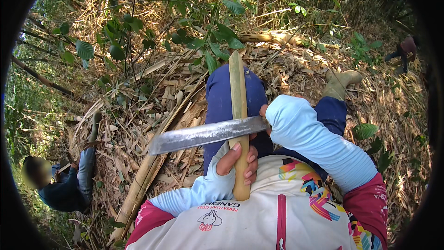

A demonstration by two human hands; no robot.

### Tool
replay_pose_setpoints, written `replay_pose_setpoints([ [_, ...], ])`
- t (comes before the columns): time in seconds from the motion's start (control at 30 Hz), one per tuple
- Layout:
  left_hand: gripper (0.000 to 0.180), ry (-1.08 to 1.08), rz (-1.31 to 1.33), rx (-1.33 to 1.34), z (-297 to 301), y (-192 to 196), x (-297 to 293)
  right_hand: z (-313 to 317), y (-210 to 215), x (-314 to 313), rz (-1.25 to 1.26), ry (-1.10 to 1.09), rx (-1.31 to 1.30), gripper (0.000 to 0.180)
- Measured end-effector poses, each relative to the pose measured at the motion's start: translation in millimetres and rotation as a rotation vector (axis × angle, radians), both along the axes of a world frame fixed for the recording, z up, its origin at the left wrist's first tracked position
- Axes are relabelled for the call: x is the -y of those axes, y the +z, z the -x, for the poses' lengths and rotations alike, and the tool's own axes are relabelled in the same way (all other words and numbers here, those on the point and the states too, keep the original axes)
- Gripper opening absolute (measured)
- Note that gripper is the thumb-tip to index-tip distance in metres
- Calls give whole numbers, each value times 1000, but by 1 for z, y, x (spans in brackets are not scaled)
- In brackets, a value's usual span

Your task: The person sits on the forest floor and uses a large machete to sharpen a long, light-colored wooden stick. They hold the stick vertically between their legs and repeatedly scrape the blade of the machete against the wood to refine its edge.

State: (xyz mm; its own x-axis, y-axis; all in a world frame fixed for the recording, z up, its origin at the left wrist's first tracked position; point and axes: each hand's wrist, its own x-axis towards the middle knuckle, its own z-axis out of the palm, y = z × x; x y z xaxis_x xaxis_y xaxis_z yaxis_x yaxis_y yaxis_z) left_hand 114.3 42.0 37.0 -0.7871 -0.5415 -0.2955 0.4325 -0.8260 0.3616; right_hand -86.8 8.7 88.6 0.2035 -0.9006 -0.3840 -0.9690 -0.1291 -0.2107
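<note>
- Left hand point(238, 157) is wrapped around the lower end of a bamboo strip point(238, 111), fingers curled over the front, nails visible. Firm closed grip.
- Strip stands near upright along the person's raised knee, top end pointing away toward the leaves, bottom end against the chest.
- Right hand point(266, 115) is mostly hidden behind its pale blue sleeve point(314, 139); only a few fingertips show at the knife's butt end. It looks closed on the handle, but the handle itself is out of view.
- Knife point(208, 134) lies almost level across the strip, long grey blade running out to the person's left, touching or just over the strip above the left hand.
- Legs in dark blue trousers point(222, 97); a tan boot point(340, 83) sits out to the right on the leaf litter.
- A thick bamboo pole point(148, 171) lies on the ground at left among dry husks.
- Another person point(69, 180) crouches at lower left, well apart; a third point(407, 51) is far off at upper right.
- Risk: the blade sits just above the left hand's fingers. If it slips down the strip, or the strip splits suddenly, the edge likely runs into them.
- Risk: the knee backs the strip directly, so a glancing cut could go into the thigh.
- Risk: the strip is braced only by one hand and the body, so it could twist under load.
</note>
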Motion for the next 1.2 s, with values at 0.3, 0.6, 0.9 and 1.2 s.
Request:
replay_pose_setpoints([
  [0.3, 42, 33, -25, -4, -1, -2, 0, 4, -3, 12, 39, -32, 29, 25],
  [0.6, 47, 6, 9, 22, -3, -5, 1, 0, 6, 16, -37, -18, -39, 26],
  [0.9, 36, -56, -15, -83, -7, -23, 0, 1, -7, 0, 211, 120, 33, 29],
  [1.2, 39, -6, -14, -23, -2, -7, 2, 2, -13, 4, 160, 15, 39, 29],
])
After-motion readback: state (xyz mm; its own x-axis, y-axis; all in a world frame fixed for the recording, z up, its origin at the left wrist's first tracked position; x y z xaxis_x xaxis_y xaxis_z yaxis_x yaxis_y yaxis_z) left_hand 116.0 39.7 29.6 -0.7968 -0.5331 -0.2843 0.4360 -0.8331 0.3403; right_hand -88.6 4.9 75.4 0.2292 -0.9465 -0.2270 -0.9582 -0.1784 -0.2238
